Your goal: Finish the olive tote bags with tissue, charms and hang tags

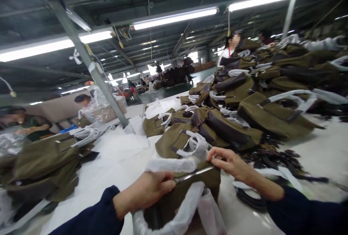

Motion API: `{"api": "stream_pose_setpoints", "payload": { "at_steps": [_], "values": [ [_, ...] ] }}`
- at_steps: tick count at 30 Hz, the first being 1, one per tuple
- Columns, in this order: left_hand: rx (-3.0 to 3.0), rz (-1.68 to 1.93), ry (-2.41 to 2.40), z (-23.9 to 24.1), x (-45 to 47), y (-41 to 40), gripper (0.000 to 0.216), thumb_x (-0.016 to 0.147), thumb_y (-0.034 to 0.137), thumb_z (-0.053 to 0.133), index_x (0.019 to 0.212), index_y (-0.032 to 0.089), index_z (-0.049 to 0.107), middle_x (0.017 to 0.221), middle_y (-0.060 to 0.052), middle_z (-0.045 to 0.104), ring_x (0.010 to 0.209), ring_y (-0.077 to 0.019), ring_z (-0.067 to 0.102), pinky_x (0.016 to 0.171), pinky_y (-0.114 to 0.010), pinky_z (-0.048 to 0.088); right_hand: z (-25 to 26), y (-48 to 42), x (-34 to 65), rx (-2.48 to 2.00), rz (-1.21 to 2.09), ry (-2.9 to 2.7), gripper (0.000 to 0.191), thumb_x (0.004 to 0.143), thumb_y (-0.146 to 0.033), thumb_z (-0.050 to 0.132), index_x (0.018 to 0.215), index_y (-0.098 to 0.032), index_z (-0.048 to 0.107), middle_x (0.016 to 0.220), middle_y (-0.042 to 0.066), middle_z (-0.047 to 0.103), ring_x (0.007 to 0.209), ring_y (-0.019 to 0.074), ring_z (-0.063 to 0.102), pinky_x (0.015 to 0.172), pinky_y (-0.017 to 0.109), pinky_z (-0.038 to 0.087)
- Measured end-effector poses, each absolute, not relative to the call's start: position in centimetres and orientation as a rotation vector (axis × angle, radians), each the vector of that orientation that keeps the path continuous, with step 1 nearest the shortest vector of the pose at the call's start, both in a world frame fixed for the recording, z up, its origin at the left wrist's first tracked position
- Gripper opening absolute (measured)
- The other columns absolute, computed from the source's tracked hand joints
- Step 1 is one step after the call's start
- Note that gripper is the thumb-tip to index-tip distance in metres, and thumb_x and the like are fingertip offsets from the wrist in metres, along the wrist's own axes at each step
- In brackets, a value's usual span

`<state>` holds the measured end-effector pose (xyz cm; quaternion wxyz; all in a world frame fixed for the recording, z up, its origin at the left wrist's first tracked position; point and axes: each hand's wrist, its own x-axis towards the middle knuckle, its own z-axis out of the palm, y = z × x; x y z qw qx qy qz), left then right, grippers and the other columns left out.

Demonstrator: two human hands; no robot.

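An olive-green handbag [213,182] stands on the table right in front of me, with a shiny zipper [194,174] along its top edge. Its handles are wrapped in white film; one wrapped handle [187,213] hangs on the near side, another [171,165] lies beyond the zipper. My left hand [148,192] is closed, thumb and curled fingers on the left end of the zipper edge. At the opposite end, my right hand [231,166] pinches the bag's top corner with thumb and forefinger. The exact parts between the fingers are partly hidden.
A heap of similar bags [274,113] fills the right and back of the table. Dark straps [289,164] lie right of my hand. White sheets [116,162] and more bags [46,166] are at left. A slanted metal post [95,72] rises behind; people work farther off.
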<state>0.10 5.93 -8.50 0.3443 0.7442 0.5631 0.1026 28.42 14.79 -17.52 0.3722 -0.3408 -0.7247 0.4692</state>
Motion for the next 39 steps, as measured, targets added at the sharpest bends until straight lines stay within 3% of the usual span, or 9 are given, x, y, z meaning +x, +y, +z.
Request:
{"api": "stream_pose_setpoints", "payload": {
  "at_steps": [8, 14, 20, 24, 28, 30, 33, 36, 39],
  "values": [
    [1.938, 0.154, 1.649, -5.3, -6.0, 4.0, 0.021, 0.081, 0.031, 0.053, 0.063, 0.021, 0.05, 0.06, 0.003, 0.042, 0.061, -0.0149, 0.038, 0.056, -0.027, 0.027, -18.0, 16.7, 27.5, -0.903, 1.138, -1.919, 0.034, 0.083, -0.051, 0.061, 0.084, -0.018, 0.07, 0.085, 0.006, 0.068, 0.083, 0.022, 0.06, 0.077, 0.032, 0.046],
    [1.714, 0.173, 1.743, -5.6, -10.5, 0.9, 0.034, 0.087, 0.046, 0.051, 0.067, 0.019, 0.049, 0.061, 0.005, 0.036, 0.059, -0.0126, 0.031, 0.051, -0.025, 0.023, -18.3, 18.0, 27.5, -0.964, 1.169, -1.875, 0.043, 0.078, -0.06, 0.065, 0.082, -0.018, 0.069, 0.082, 0.007, 0.066, 0.075, 0.0193, 0.057, 0.067, 0.028, 0.045],
    [1.592, 0.133, 1.747, -9.4, -13.2, -1.1, 0.036, 0.09, 0.05, 0.048, 0.072, 0.019, 0.052, 0.061, 0.004, 0.049, 0.056, -0.0123, 0.039, 0.051, -0.024, 0.029, -17.8, 17.7, 25.8, -0.986, 1.381, -1.86, 0.041, 0.083, -0.058, 0.062, 0.096, -0.019, 0.059, 0.064, -0.003, 0.048, 0.049, 0.0088, 0.038, 0.045, 0.022, 0.029],
    [1.805, 0.377, 1.933, -9.4, -12.8, -1.4, 0.03, 0.08, 0.041, 0.068, 0.102, 0.022, 0.061, 0.096, -0.003, 0.065, 0.086, -0.0201, 0.057, 0.075, -0.029, 0.044, -17.4, 17.0, 25.2, -0.949, 1.425, -1.826, 0.041, 0.086, -0.054, 0.061, 0.109, -0.02, 0.056, 0.067, -0.001, 0.05, 0.056, 0.0117, 0.049, 0.05, 0.022, 0.04],
    [1.751, 0.664, 1.697, -7.9, -9.2, -0.5, 0.083, 0.068, 0.033, 0.082, 0.141, 0.033, 0.044, 0.145, -0.005, 0.048, 0.131, -0.0288, 0.043, 0.108, -0.038, 0.034, -17.5, 17.4, 24.2, -0.942, 1.428, -1.792, 0.039, 0.084, -0.049, 0.063, 0.109, -0.019, 0.057, 0.073, 0.0, 0.053, 0.057, 0.0116, 0.05, 0.048, 0.022, 0.041],
    [1.706, 0.654, 1.54, -7.2, -7.0, 0.3, 0.069, 0.068, 0.031, 0.082, 0.132, 0.031, 0.054, 0.131, -0.003, 0.059, 0.12, -0.0271, 0.051, 0.1, -0.034, 0.04, -17.6, 18.0, 23.8, -0.96, 1.342, -1.859, 0.036, 0.085, -0.047, 0.062, 0.107, -0.018, 0.059, 0.072, -0.001, 0.054, 0.057, 0.012, 0.05, 0.05, 0.023, 0.042],
    [1.696, 0.673, 1.363, -6.8, -4.8, 1.5, 0.019, 0.078, 0.031, 0.074, 0.092, 0.02, 0.067, 0.085, 0.002, 0.064, 0.081, -0.0164, 0.055, 0.074, -0.024, 0.043, -16.9, 18.2, 23.6, -0.979, 0.923, -1.952, 0.029, 0.083, -0.039, 0.063, 0.103, -0.018, 0.062, 0.086, 0.004, 0.062, 0.078, 0.017, 0.058, 0.067, 0.028, 0.048],
    [1.572, 0.893, 1.297, -7.2, -4.3, 2.7, 0.015, 0.081, 0.029, 0.07, 0.078, 0.016, 0.063, 0.07, 0.004, 0.056, 0.066, -0.0106, 0.046, 0.062, -0.021, 0.037, -14.7, 16.4, 23.4, -0.909, 0.644, -1.887, 0.022, 0.088, -0.035, 0.061, 0.103, -0.019, 0.064, 0.102, 0.006, 0.065, 0.095, 0.0196, 0.059, 0.083, 0.032, 0.047],
    [1.296, 1.236, 1.334, -7.9, -4.8, 3.4, 0.014, 0.079, 0.026, 0.071, 0.077, 0.017, 0.062, 0.068, 0.005, 0.056, 0.066, -0.0098, 0.048, 0.069, -0.021, 0.043, -12.1, 13.4, 22.6, -0.738, 0.698, -1.937, 0.018, 0.094, -0.033, 0.054, 0.094, -0.018, 0.065, 0.089, 0.004, 0.066, 0.081, 0.0165, 0.059, 0.076, 0.03, 0.047]
  ]
}}
